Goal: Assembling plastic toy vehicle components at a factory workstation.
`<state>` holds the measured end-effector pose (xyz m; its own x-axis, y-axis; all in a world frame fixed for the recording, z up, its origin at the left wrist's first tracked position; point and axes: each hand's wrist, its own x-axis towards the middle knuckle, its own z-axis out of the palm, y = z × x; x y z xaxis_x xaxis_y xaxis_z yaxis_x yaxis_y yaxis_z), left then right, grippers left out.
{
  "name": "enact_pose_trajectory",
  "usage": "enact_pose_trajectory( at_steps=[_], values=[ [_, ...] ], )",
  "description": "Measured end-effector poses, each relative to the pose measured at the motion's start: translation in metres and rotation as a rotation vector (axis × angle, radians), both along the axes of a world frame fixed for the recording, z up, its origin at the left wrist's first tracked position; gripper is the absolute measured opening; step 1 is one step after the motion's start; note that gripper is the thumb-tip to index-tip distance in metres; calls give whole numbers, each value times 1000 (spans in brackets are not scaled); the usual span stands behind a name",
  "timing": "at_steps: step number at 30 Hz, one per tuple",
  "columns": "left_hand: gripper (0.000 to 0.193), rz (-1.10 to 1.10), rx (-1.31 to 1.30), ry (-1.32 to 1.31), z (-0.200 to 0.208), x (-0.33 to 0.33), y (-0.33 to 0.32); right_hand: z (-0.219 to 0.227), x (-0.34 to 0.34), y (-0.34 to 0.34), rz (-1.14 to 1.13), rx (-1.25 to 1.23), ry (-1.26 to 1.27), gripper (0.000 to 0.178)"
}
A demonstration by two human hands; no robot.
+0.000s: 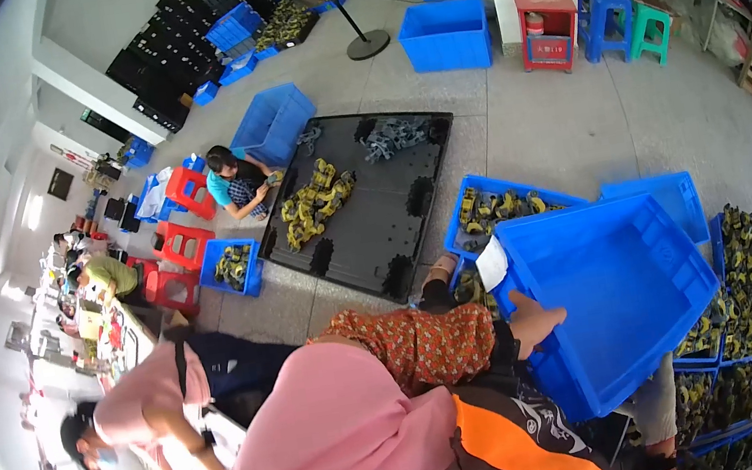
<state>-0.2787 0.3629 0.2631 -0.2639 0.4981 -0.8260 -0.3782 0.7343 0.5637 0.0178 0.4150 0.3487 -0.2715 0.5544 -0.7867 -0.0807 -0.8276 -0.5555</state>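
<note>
A large, empty blue plastic bin [616, 297] is tilted at the right in front of me. My left hand [534, 319], below a flowered sleeve with a black cuff, is closed on its left rim, thumb inside. My right hand [651, 403], in a greyish glove, is against the bin's near right edge; the bin covers its fingers. A white paper slip [492, 263] hangs at the bin's far left corner. Just beyond stands a blue crate [523, 187] of yellow-and-black parts, with another empty blue crate [668, 192] to its right.
Crates of yellow-and-black parts [747, 279] stand at the right. A black pallet-like sheet [372, 207] bears heaps of yellow and grey parts; a person [239, 182] crouches beside it. Another person in pink [149, 401] bends over at the left. A fan [352, 27] stands farther off.
</note>
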Motion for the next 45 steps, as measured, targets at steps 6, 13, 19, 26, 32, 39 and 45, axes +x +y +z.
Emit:
enact_pose_trajectory(
  at_steps=[6,13,19,26,32,39,45],
  values=[
    [116,-135,333,174,-122,-138,45,-176,-101,56,-70,-107,-209,54],
    [57,-167,702,-210,-314,-401,97,-264,-275,95,-202,3,-356,23],
    [21,-311,110,972,-535,-706,156,-287,-403,147,-131,-223,-572,50],
    [56,-679,-263,1889,-669,-906,210,-413,-435,121,-370,-408,-616,47],
    [60,-875,-204,2154,-721,-961,249,-499,-445,85,-366,-444,-636,47],
    [61,-1155,-249,1962,-730,-984,238,-536,-445,62,-353,-403,-633,47],
    [57,-445,286,1391,-667,-965,230,-553,-430,60,-319,-319,-571,47]
  ],
)
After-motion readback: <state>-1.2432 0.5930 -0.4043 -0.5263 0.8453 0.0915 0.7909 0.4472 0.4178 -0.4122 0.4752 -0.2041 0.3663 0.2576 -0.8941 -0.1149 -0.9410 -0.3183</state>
